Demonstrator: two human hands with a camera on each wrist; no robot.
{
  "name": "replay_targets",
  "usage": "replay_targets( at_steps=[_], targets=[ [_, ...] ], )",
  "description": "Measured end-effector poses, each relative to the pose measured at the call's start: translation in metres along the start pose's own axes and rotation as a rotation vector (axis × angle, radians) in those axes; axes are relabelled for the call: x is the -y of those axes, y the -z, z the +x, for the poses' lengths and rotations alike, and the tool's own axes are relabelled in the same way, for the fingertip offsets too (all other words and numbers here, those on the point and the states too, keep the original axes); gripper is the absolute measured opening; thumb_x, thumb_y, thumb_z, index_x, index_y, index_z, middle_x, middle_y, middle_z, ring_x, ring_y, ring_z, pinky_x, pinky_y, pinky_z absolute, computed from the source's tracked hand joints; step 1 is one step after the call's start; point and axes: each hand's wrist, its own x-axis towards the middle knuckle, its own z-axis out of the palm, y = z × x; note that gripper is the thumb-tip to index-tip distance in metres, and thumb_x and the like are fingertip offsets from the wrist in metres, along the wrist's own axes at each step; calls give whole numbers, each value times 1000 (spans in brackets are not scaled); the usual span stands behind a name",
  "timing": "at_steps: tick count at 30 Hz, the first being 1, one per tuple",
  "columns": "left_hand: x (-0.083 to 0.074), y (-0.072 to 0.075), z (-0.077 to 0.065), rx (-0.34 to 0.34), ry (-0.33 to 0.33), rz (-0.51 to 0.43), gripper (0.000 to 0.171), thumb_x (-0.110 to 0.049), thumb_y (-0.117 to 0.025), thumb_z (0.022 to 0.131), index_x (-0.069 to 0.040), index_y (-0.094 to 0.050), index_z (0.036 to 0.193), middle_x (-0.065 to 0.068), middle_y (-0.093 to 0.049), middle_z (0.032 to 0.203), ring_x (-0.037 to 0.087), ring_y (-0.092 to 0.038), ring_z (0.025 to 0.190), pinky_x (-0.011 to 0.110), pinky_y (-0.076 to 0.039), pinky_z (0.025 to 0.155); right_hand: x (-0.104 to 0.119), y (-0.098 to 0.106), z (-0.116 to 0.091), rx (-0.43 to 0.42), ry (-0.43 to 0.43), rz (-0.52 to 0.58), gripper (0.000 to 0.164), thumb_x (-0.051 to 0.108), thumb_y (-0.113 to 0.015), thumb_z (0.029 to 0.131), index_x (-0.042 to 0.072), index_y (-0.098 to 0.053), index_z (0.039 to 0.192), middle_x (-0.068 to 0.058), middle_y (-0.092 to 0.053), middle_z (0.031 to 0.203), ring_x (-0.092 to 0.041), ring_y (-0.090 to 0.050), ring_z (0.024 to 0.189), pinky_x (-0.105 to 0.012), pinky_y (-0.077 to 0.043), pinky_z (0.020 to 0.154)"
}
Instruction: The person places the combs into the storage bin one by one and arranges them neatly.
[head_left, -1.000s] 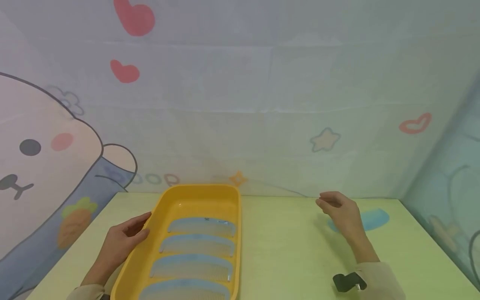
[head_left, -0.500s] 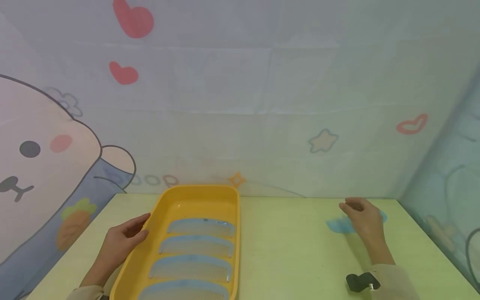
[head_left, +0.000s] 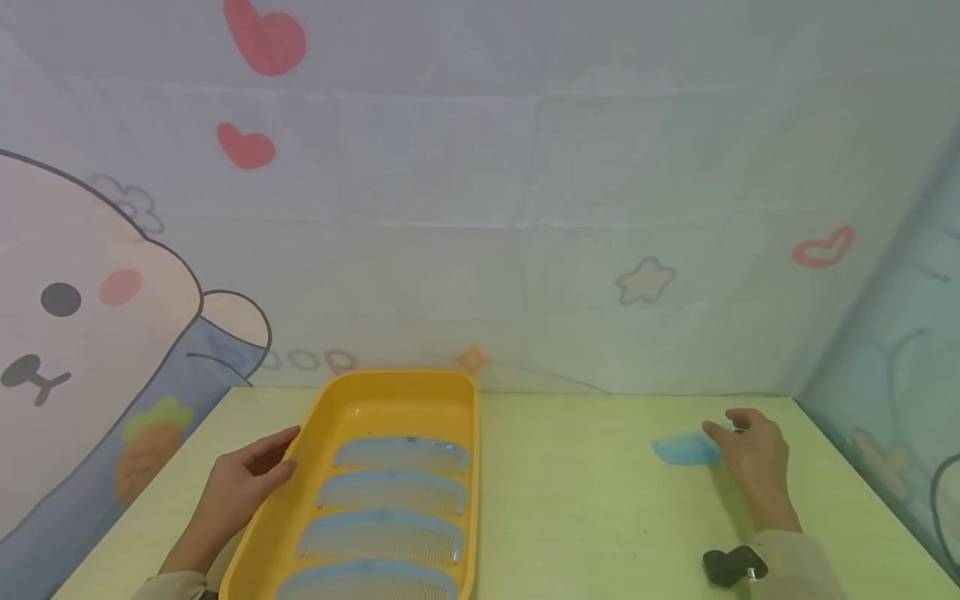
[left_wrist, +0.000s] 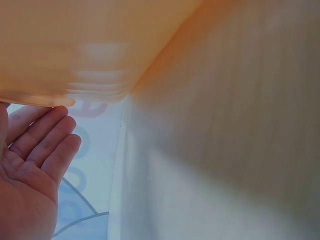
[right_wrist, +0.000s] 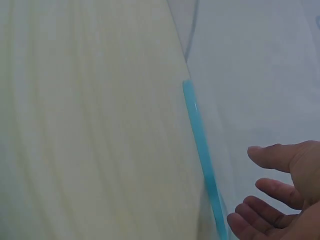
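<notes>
My left hand (head_left: 243, 483) is at the left side of a yellow tray (head_left: 477, 500), its fingertips against the rim and its fingers fairly straight. Several pale blue, translucent combs (head_left: 397, 492) lie in the tray, one behind another, teeth towards the near side. On the right, my right hand (head_left: 752, 454) hovers over a brighter blue, flat, curved comb (head_left: 684, 450) on the table, hiding its right part. In the right wrist view this blue comb (right_wrist: 202, 150) appears edge-on as a thin strip, with thumb and fingers spread apart beside it.
The pale yellow-green table (head_left: 570, 500) ends at a printed fabric backdrop (head_left: 525, 208) showing hearts, a star and a cartoon bear (head_left: 75, 333). Another fabric side (head_left: 907, 375) rises along the right. The tray's far end reaches close to the backdrop.
My right hand has moved right and slightly nearer, from left of the blue comb to over its right part. The left hand and the tray stay in place.
</notes>
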Motion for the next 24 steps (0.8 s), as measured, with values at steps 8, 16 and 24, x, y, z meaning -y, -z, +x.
replay_targets(
  at_steps=[8, 16, 24],
  targets=[
    [-3, -1, 1, 6, -14, 4, 51, -19, -73, 104, 0, -60, 150, 25, -60, 145, -14, -59, 107, 18, -59, 83, -8, 5, 0, -17, -35, -64, 70, 21, -69, 101, -23, -38, 146, -50, -35, 144, -67, -37, 131, -72, -40, 108],
    [-5, -2, 3, 21, -21, 5, 52, -20, -73, 105, 1, -60, 150, 26, -60, 145, -14, -59, 106, 18, -59, 83, -14, 9, 0, 39, -59, -149, 82, 23, -76, 95, -25, -31, 144, -57, -24, 137, -73, -26, 127, -77, -41, 100],
    [-3, 0, 3, 17, -5, 2, 52, -22, -73, 104, 0, -60, 150, 25, -61, 144, -14, -60, 106, 18, -59, 83, -22, 15, 7, 204, 49, -169, 82, 20, -73, 99, -23, -26, 151, -55, -18, 149, -74, -20, 136, -79, -29, 111]
  ],
)
